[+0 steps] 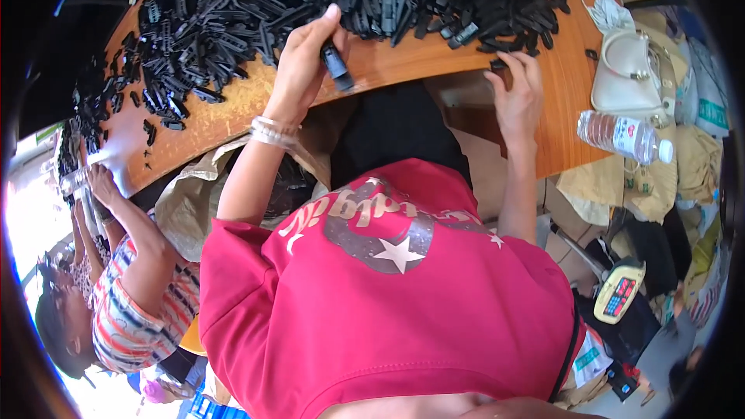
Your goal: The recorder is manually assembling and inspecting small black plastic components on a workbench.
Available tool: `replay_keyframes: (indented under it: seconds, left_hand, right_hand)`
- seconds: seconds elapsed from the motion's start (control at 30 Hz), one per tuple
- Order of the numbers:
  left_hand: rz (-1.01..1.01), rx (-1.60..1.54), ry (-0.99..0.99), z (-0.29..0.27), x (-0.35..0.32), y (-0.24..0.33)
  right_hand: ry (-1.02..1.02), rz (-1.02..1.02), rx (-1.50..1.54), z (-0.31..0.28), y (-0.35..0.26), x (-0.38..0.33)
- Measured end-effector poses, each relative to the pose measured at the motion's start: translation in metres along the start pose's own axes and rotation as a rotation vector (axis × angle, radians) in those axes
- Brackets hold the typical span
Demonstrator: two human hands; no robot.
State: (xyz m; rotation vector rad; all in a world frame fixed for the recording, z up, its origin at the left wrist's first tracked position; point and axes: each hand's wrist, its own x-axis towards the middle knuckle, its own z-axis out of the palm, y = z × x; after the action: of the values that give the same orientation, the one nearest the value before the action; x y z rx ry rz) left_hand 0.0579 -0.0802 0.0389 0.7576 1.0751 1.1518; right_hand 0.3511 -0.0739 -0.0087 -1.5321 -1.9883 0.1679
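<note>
My left hand [304, 58] is closed round a dark, glossy, oblong plastic piece [337, 68], which sticks out below the fingers over the table's near edge. To the right, my right hand [518, 97] has its thumb and forefinger closed on a small black plastic piece [497, 66], just in front of the heap. A big heap of black plastic pieces [233, 12], many long and slotted, covers the far part of the wooden table [221, 118]. Their exact kind is too small to make out.
A white handbag [621, 74] and a clear water bottle [613, 133] lie at the table's right end. An open sack [190, 202] hangs below the near edge. At the left, a co-worker in a striped top [143, 318] reaches to the table. A scale [619, 292] stands lower right.
</note>
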Motion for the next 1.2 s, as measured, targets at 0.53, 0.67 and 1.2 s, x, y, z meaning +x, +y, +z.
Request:
replay_keyframes:
  seconds: [0.53,0.67,1.2]
  left_hand:
    - [0.233,0.679,0.169,0.007,0.037,0.010]
    - [0.015,0.115,0.049,0.023,0.006,0.005]
    - [-0.093,0.508,0.060,0.031,-0.036,-0.001]
  right_hand:
    - [-0.110,0.343,1.163,0.011,-0.050,0.006]
    - [-0.398,0.318,1.451,0.006,-0.097,0.007]
    - [-0.058,0.124,0.963,0.022,-0.106,0.000]
